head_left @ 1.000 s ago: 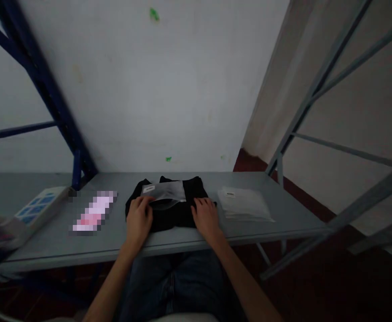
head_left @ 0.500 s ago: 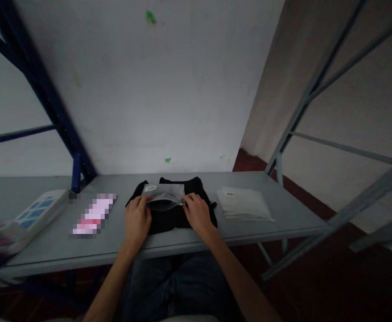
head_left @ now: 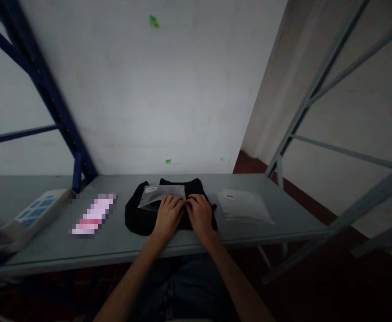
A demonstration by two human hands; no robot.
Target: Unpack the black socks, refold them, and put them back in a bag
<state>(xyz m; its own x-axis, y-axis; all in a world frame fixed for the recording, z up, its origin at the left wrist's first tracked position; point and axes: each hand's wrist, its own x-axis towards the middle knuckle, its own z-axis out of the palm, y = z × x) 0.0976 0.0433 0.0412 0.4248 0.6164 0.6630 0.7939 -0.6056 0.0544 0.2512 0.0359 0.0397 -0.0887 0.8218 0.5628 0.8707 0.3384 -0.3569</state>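
- The folded black garment lies mid-surface, with the clear plastic bag resting on top of it; the garment looks not yet inside the bag.
- The left hand and right hand sit side by side, touching, at the bag's near right edge.
- Whether either grip pinches the bag I cannot tell; fingers curl down on it.
- A stack of spare bags lies to the right on the grey surface.

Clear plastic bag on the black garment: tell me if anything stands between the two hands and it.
Nothing visible does. The left hand and right hand rest side by side at the near right edge of the clear plastic bag, which lies on the black garment. Whether the fingers pinch it cannot be told.
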